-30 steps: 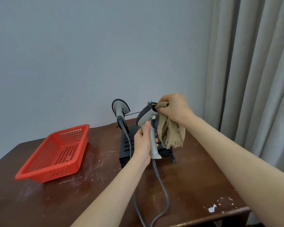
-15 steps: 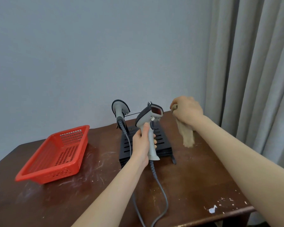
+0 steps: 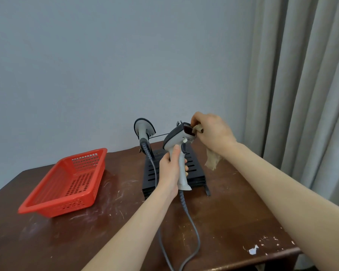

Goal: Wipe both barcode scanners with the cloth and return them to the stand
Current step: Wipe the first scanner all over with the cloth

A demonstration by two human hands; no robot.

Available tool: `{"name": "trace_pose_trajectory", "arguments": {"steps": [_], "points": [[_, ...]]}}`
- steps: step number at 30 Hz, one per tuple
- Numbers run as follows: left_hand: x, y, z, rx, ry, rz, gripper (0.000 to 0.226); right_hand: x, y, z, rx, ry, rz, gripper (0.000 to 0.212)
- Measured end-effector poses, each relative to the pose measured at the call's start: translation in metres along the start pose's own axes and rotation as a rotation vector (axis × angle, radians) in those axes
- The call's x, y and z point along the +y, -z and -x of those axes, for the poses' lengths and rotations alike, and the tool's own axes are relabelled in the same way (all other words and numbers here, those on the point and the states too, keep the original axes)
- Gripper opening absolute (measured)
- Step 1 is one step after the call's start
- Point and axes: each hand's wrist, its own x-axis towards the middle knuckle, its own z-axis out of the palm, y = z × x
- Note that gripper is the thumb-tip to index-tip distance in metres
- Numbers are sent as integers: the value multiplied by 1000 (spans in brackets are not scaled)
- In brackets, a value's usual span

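A blue-grey wall (image 3: 106,65) filled the background, with a pale grey curtain (image 3: 301,85) hanging in folds on the right. Below them stood a dark brown wooden table (image 3: 86,241), scuffed and streaked with white marks. A red perforated plastic basket (image 3: 57,209) sat on its left part, well apart from a black slotted stand (image 3: 195,173) near the far edge at the middle.

The grey handheld barcode scanner (image 3: 175,136) was held up above the stand, handle down and window facing right. The left hand (image 3: 169,171) gripped its handle, fingers wrapped round and thumb lying up the back. The right hand (image 3: 211,132) was curled round a beige cloth (image 3: 212,160), pressing a bunched part against the scanner's window while the loose end hung below the wrist.

A second barcode scanner (image 3: 144,130) stood head-up at the stand's far-left corner, its back to the camera. The held scanner's grey cable (image 3: 194,227) looped down across the table toward the near edge. A small white chip (image 3: 253,250) showed in the table's near-right corner.
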Motion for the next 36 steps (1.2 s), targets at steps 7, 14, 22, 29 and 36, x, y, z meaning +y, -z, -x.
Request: {"name": "trace_pose_trajectory", "arguments": {"steps": [7, 14, 22, 29, 36], "points": [[-3, 2, -1, 17, -26, -33, 35, 0, -2, 0, -89, -4, -11, 22], [-5, 1, -3, 21, -48, -56, 34, 0, -1, 0, -123, -30, 53, 23], [-4, 7, -7, 40, -40, -5, 35, 10, 3, 3, 38, -228, -243, 20], [-9, 3, -5, 34, -24, -14, 39, -2, 0, 3, -48, -109, 74, 19], [-10, 0, -6, 36, 12, 6, 40, -7, 3, 1, 46, -180, -340, 14]]}}
